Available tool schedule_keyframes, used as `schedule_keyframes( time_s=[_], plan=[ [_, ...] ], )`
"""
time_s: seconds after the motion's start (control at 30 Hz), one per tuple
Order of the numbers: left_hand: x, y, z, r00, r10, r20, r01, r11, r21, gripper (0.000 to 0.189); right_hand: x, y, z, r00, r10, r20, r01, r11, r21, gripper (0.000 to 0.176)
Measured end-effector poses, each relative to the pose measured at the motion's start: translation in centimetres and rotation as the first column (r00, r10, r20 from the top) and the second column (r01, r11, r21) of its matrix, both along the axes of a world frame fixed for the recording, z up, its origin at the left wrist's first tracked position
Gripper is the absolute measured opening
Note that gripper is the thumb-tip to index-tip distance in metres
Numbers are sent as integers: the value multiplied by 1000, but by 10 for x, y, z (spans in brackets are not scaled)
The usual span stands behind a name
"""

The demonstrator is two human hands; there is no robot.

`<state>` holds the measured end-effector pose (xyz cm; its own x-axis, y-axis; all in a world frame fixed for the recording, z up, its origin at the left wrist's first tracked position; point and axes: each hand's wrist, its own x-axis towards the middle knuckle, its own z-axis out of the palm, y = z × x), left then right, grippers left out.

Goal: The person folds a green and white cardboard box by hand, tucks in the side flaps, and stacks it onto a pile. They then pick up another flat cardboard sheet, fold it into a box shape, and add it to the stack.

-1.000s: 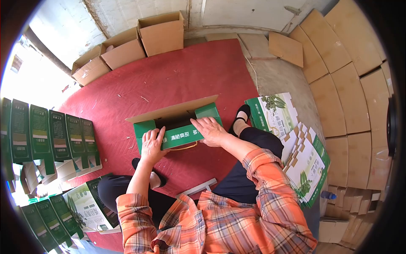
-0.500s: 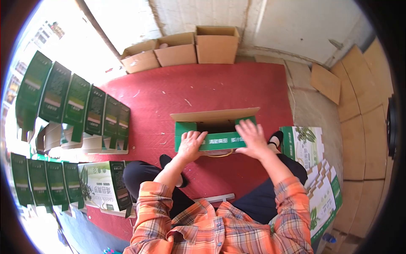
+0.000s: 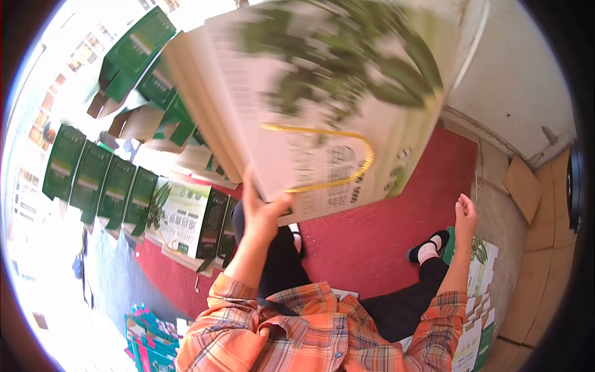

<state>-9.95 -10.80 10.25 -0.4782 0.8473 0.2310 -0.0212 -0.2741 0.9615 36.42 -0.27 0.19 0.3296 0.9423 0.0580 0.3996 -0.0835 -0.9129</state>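
Observation:
Raised high in front of me is a white and green printed box with a leaf picture and a yellow cord handle; it is smeared by motion. My left hand grips its lower left corner, thumb on the printed face and fingers along the edge. Off to the right, away from the box, my right hand hangs in the air above my knee, fingers curled and nothing visible in them.
Rows of green boxes stand at the left, with a white printed box beside my knee. Red mat covers the floor. Flat cartons lie at the right, near brown cardboard along the wall. Teal packaging lies lower left.
The box has gone from the mat between my feet up and to the left, with its handle side now facing me. My right hand has let go and moved right. The view has turned left.

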Motion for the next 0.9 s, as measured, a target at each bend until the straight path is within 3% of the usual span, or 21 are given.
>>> schedule_keyframes(
  time_s=[0.03, 0.1, 0.13, 0.2, 0.3, 0.4, 0.43, 0.5, 0.57, 0.63, 0.7, 0.8, 0.9],
  plan=[
    [-15, -17, 11, 995, 70, 65, -74, 995, 60, 66, -3, 2, -3, 1000, 23, -5, -23, 1000, -2, 35],
    [-47, -66, 19, 936, 213, 280, -258, 957, 133, 41, -5, 7, -7, 987, 56, 148, -63, 997, 42, 33],
    [-69, -88, 22, 940, 163, 299, -235, 946, 222, 33, -7, 7, -4, 980, 75, 184, -83, 996, 37, 32],
    [-111, -133, 24, 926, 322, 197, -366, 895, 256, 43, -4, 12, -13, 984, 90, 155, -98, 994, 46, 32],
    [-126, -177, 43, 849, 297, 436, -452, 836, 311, 41, -2, 13, -17, 986, 109, 124, -114, 993, 33, 32],
    [-147, -216, 27, 798, 435, 417, -561, 790, 248, 43, -2, 10, -20, 978, 145, 150, -143, 989, -25, 32],
    [-155, -227, 18, 798, 436, 416, -562, 789, 249, 43, -2, 10, -19, 972, 168, 167, -162, 986, -45, 32],
    [-173, -245, -6, 672, 430, 603, -599, 794, 102, 46, 2, 8, -19, 964, 186, 188, -176, 982, -66, 32],
    [-201, -256, -35, 638, 444, 629, -604, 795, 51, 45, 10, 7, -16, 959, 221, 179, -210, 975, -73, 32],
    [-221, -257, -58, 681, 420, 600, -547, 836, 36, 45, 27, 5, -13, 958, 223, 182, -209, 973, -95, 33],
    [-250, -255, -81, 630, 471, 617, -573, 819, -41, 46, 47, -4, -10, 956, 225, 189, -203, 971, -130, 33],
    [-279, -240, -94, 583, 538, 609, -604, 788, -117, 48, 70, -25, 7, 985, 125, 120, -103, 979, -176, 33],
    [-324, -234, -112, 590, 531, 608, -567, 809, -155, 52, 116, -52, -1, 973, 32, 228, 19, 976, -218, 33]
  ],
)
